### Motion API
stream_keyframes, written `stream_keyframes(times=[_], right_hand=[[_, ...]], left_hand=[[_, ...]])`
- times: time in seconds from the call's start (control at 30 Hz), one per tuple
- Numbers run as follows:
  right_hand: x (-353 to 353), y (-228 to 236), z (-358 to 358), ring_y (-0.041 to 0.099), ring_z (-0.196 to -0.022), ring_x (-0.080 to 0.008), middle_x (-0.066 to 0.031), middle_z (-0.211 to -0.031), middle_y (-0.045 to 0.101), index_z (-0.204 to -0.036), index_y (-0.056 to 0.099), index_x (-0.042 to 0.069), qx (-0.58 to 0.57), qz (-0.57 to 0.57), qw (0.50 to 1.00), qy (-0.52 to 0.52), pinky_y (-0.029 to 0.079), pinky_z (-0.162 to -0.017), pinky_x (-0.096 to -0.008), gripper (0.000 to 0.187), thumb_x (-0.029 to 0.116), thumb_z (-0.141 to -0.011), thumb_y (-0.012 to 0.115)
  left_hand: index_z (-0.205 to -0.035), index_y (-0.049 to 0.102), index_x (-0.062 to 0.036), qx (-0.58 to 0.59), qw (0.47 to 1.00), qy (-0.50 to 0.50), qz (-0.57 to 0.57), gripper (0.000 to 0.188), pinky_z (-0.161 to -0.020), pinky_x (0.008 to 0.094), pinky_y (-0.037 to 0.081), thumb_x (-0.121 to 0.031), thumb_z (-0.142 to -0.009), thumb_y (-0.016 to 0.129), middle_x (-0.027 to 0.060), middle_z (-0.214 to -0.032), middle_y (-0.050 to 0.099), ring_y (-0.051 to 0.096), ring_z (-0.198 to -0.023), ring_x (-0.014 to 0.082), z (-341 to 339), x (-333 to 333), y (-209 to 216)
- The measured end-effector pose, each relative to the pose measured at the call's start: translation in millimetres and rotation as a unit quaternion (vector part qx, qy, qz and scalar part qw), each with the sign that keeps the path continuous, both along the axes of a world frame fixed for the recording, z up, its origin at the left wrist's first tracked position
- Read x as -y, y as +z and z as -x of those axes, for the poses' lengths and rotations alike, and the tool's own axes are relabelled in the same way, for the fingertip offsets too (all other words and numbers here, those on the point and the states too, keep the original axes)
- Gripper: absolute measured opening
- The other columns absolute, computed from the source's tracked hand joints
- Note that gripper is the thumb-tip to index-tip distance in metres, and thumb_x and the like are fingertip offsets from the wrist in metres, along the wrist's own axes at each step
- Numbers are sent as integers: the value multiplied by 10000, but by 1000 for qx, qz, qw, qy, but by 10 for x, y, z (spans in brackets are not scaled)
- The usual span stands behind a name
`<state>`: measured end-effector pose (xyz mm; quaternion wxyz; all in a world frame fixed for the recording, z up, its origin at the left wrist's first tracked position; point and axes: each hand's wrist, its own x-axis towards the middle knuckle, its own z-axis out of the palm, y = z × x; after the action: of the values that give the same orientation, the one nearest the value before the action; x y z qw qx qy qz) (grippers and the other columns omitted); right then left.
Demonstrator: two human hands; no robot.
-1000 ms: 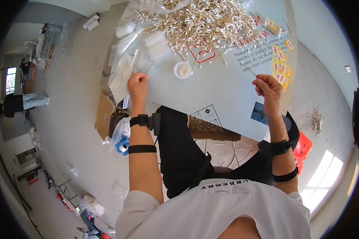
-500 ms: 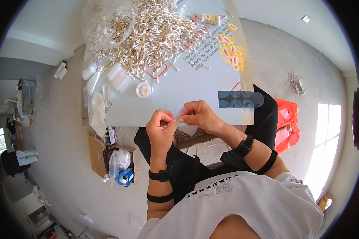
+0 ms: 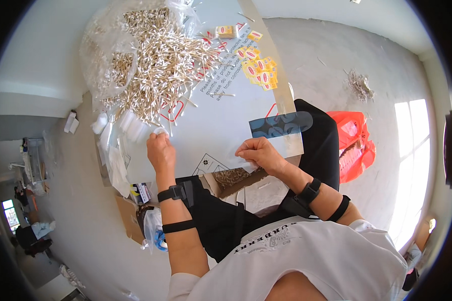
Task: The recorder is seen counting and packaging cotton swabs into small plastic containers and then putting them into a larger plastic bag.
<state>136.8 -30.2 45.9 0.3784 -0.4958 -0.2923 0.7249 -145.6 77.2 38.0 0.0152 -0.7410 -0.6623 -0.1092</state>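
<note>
My left hand (image 3: 161, 153) is at the small round white tub (image 3: 160, 131), its fingers curled together at the near rim. Its fingertips are hidden, so what they hold, if anything, does not show. My right hand (image 3: 263, 154) is closed in a pinch on a small clear plastic bag (image 3: 247, 163), over the table's front edge. Beyond my left hand spreads a big heap of cotton swabs (image 3: 158, 65), partly under a large clear bag (image 3: 98, 57). A stack of clear plastic bags (image 3: 131, 126) lies left of the tub.
Yellow labels (image 3: 263, 72) lie at the table's right, near a bundle of swabs (image 3: 227, 32). A dark translucent strip (image 3: 281, 124) overhangs the right edge. Below the front edge stands a box (image 3: 241, 181) with swabs. A red bag (image 3: 354, 145) sits on the floor to the right.
My left hand has let go of the small plastic bag and moved left and forward to the tub. My right hand keeps the bag. The view has shifted, showing the table further left.
</note>
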Motion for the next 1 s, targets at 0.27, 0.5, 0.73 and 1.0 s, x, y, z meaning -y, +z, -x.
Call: stream_keyframes(times=[0.27,0.5,0.73,1.0], right_hand=[[49,338,-175,389,-540,-12,73,-612,473,-997,720,30,-30,-70,995,69,287,-482,-201,154,62,-897,607],[216,264,-392,427,-567,-16,73,-632,533,-792,702,31,25,-94,991,89,319,-502,-211,132,128,-879,678],[418,72,-600,449,-569,-42,50,-647,569,-813,680,5,63,-122,988,72,362,-515,-231,137,130,-866,694],[554,362,-733,574,-623,-146,-107,-654,610,-816,621,-42,183,-187,959,-110,476,-607,-316,226,152,-817,736]], left_hand=[[-876,656,16,494,837,-51,228,121,-573,258,438,-101,-893,680,2,-686,585,508,-622,84,-845,597,561],[-913,693,29,565,740,-55,361,111,-508,192,362,-62,-912,630,-13,-679,594,482,-579,40,-1162,1080,699],[-825,677,44,500,782,-49,369,65,-529,203,369,-11,-859,671,-25,-663,583,475,-596,33,-1422,1146,683],[-695,570,6,470,835,-74,277,211,-518,238,386,-41,-818,735,-17,-612,554,460,-589,46,-1966,1264,511]])
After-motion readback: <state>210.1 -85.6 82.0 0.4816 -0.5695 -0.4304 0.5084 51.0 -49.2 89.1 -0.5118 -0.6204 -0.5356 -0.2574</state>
